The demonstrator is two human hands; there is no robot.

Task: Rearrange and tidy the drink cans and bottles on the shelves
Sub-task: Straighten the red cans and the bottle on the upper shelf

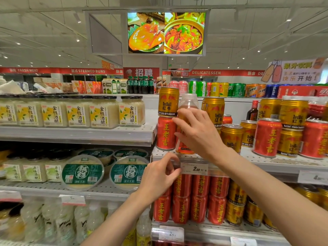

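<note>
Right hand (198, 132) wraps an orange-tinted clear bottle (188, 103), fingers curled round its body; the bottle stands upright on the upper can shelf (266, 161), base at the front edge, touching or just beside a red can (166, 133) on its left. A gold can (168, 101) is stacked on that red can. Left hand (159, 176) sits lower, at the shelf's front rail, thumb and fingers drawn together near the price tag (194, 168); whether they pinch the tag or the rail, cannot tell. Progress, judged: early to middle. To the right, red and gold cans stand mixed, at uneven depths and heights, so sorting is left to do. The lower shelf's red cans (200, 199) look neatly rowed, gold ones beside them. The bottle looks out of place among cans and probably needs a new home. Hidden: the bottle's label and lower half sit behind the right hand; its cap is pale and blurred. Rear cans are occluded. Bottles at bottom left are blurred, and the bottom shelf is cut off.
</note>
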